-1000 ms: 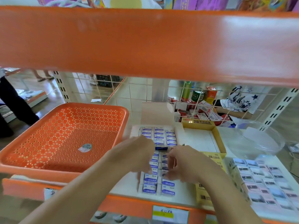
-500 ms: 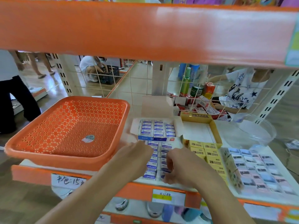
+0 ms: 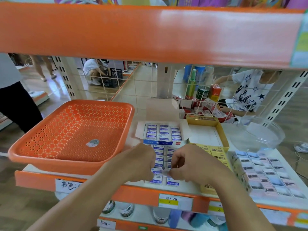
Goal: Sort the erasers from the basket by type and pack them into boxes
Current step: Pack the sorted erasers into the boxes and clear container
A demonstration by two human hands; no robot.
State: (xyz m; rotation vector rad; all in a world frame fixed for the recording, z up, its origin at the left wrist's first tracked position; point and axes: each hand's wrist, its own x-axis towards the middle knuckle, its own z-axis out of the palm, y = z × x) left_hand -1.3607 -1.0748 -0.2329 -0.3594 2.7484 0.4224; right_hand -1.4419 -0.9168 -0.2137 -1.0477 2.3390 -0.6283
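White erasers with blue "ERASER" labels [image 3: 159, 153] lie in two rows on the shelf between my hands. My left hand [image 3: 140, 162] and my right hand [image 3: 186, 164] pinch the two sides of one lifted eraser [image 3: 157, 170] above the rows. Behind them an open white box [image 3: 162, 133] holds several more of the same erasers. The orange perforated basket [image 3: 50, 157] at left has only a sticker on its floor. Yellow 2B erasers [image 3: 215, 151] lie in front of an open yellow box [image 3: 223, 132].
Several picture-wrapped erasers [image 3: 266, 172] cover the shelf at right. A clear plastic bowl [image 3: 260, 132] stands behind them. An orange shelf beam [image 3: 150, 34] spans overhead. A wire grid [image 3: 150, 84] backs the shelf, with people beyond it.
My view has pulled back and down. Both hands have slid toward the shelf's front edge along the eraser rows and now pinch one eraser between them.
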